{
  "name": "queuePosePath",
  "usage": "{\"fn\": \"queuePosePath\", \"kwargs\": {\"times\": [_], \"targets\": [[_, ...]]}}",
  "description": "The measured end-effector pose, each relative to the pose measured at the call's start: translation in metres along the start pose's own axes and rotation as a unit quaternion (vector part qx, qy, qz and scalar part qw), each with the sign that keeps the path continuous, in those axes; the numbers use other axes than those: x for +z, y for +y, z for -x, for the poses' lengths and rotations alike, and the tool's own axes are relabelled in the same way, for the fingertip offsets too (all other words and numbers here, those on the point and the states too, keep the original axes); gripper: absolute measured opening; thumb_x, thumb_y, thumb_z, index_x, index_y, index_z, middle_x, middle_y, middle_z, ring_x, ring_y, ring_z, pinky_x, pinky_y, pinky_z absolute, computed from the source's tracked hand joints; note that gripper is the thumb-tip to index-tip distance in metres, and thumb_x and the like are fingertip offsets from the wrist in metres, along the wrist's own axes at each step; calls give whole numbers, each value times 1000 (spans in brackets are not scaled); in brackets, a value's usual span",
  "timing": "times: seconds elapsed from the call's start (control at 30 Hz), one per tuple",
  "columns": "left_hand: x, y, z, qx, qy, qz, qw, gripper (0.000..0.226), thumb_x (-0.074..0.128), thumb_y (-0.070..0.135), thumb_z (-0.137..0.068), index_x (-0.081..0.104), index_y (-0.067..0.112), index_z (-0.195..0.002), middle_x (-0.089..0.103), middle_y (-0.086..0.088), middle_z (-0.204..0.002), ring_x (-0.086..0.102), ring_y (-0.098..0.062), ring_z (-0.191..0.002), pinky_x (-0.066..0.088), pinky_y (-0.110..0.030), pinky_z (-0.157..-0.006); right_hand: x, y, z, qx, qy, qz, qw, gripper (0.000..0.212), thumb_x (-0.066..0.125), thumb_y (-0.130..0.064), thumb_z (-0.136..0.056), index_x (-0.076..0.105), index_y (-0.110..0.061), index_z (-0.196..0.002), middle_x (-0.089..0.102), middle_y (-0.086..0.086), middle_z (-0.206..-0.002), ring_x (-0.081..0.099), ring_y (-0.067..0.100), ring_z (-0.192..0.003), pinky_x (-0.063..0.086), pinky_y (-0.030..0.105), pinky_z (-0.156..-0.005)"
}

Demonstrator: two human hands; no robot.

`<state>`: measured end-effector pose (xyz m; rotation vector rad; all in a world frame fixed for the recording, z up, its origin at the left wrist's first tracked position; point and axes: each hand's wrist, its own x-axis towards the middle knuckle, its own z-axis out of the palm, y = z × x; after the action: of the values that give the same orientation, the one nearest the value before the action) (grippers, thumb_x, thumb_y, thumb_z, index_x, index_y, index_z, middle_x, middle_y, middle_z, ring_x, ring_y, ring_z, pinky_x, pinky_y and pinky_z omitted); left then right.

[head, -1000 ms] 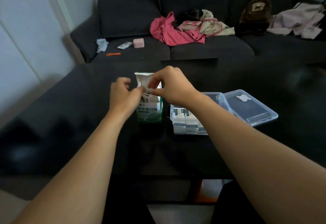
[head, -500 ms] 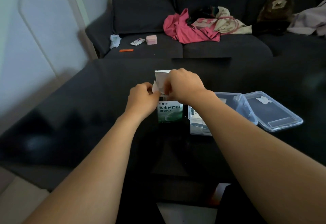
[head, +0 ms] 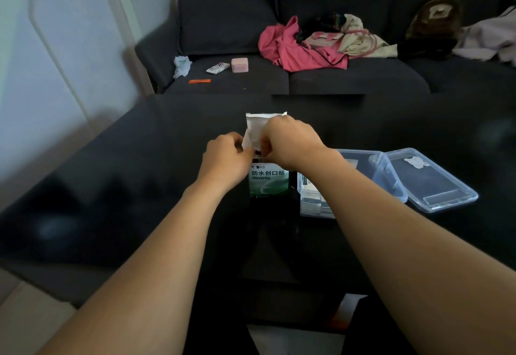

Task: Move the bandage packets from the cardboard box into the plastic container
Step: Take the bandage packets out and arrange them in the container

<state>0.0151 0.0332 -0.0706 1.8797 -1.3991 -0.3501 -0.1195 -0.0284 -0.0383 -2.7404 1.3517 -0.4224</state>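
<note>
Both hands (head: pixel 259 156) over half-hidden cardboard box (head: pixel 268 181)

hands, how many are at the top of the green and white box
2. The left hand pinches at the box opening's left side; the right hand reaches in from the right, fingers down in the open top.

The room is dim, lit by soft daylight from the left, where the pale wall (head: pixel 42 47) glows bluish-white. The glossy black table (head: pixel 139 187) shows faint hazy reflections and swallows detail in shadow. Both forearms look evenly lit without hard shadows. Slight blur softens the sofa (head: pixel 349 80), and straight lines bend near the wide-angle edges.
</note>
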Motion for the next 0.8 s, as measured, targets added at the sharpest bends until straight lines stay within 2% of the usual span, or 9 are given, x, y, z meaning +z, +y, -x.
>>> {"fn": "queuePosePath", "kwargs": {"times": [0.17, 0.33, 0.5, 0.67, 0.8], "targets": [[1, 2, 0, -2, -1, -17, 1000, 13, 57, 25, -97, 66, 15, -99, 70, -6, -80, 71, -24, -77, 60, -45, -75, -1, 2, -1, -11, -6, 8, 1000, 11, 70, -14, -88, 78, -21, -89, 69, 4, -97, 64, 26, -78, 47, 32, -66], [3, 2, 0, -3, -3, -20, 1000, 14, 55, 22, -97, 66, 14, -98, 71, -6, -86, 71, -28, -77, 61, -49, -75, -2, 2, -3, -24, -19, 12, 999, 9, 69, -22, -91, 78, -20, -91, 68, 6, -101, 65, 29, -80, 54, 36, -70], [4, 2, -1, 1, -5, -27, 1000, 14, 52, 22, -98, 65, 15, -100, 70, -6, -85, 71, -28, -76, 61, -49, -73, -1, 3, -4, -27, -27, 9, 999, 10, 68, -23, -91, 78, -19, -92, 65, 9, -102, 65, 29, -77, 52, 35, -68], [4, 2, -1, 7, -5, -33, 999, 14, 53, 22, -98, 65, 16, -101, 71, -7, -88, 71, -28, -77, 61, -49, -73, 1, 4, -7, -27, -49, -5, 998, 13, 67, -23, -92, 77, -15, -96, 64, 13, -106, 68, 29, -80, 60, 41, -78], [4, 2, -1, 5, -12, -34, 999, 18, 53, 23, -99, 66, 15, -108, 72, -9, -92, 71, -28, -81, 61, -49, -76, 1, 5, -9, -26, -53, 6, 998, 14, 66, -21, -92, 76, -12, -97, 64, 14, -104, 67, 28, -78, 59, 37, -73]]}}
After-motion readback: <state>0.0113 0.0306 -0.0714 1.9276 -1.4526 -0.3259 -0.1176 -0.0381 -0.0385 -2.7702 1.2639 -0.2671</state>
